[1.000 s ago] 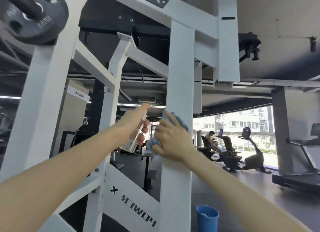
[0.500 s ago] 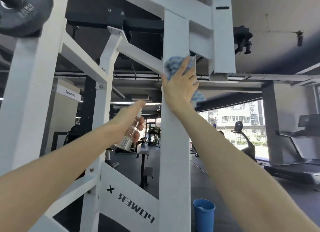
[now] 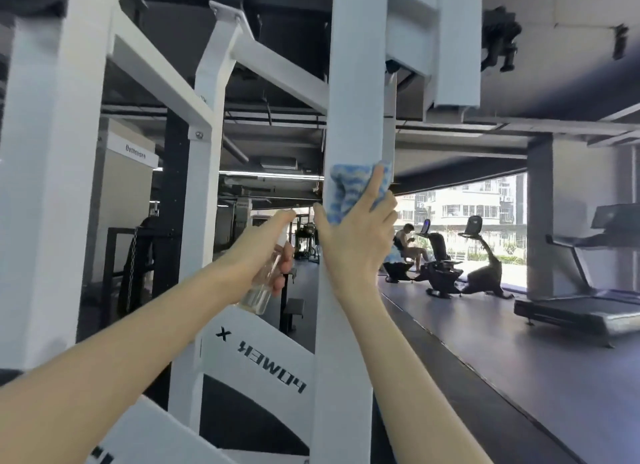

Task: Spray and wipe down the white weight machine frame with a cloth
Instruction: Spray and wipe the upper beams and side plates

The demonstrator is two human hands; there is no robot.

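Observation:
The white weight machine frame (image 3: 353,83) fills the left and middle of the head view, with a tall upright post in the centre. My right hand (image 3: 356,242) presses a blue-and-white cloth (image 3: 346,193) flat against that post at about mid height, fingers stretched upward over the cloth. My left hand (image 3: 263,252) grips a clear spray bottle (image 3: 258,290) just left of the post, index finger raised over the nozzle. Most of the bottle is hidden by my fingers.
A slanted white panel marked POWER X (image 3: 270,363) lies below my hands. Exercise bikes (image 3: 481,259) and a seated person (image 3: 408,245) are at the right rear by the windows. A treadmill (image 3: 581,308) stands at far right on the dark floor.
My right hand slid the cloth up the post, then back down to mid height. The left hand with the bottle stayed about where it was. The camera tilted and the blue bucket left view.

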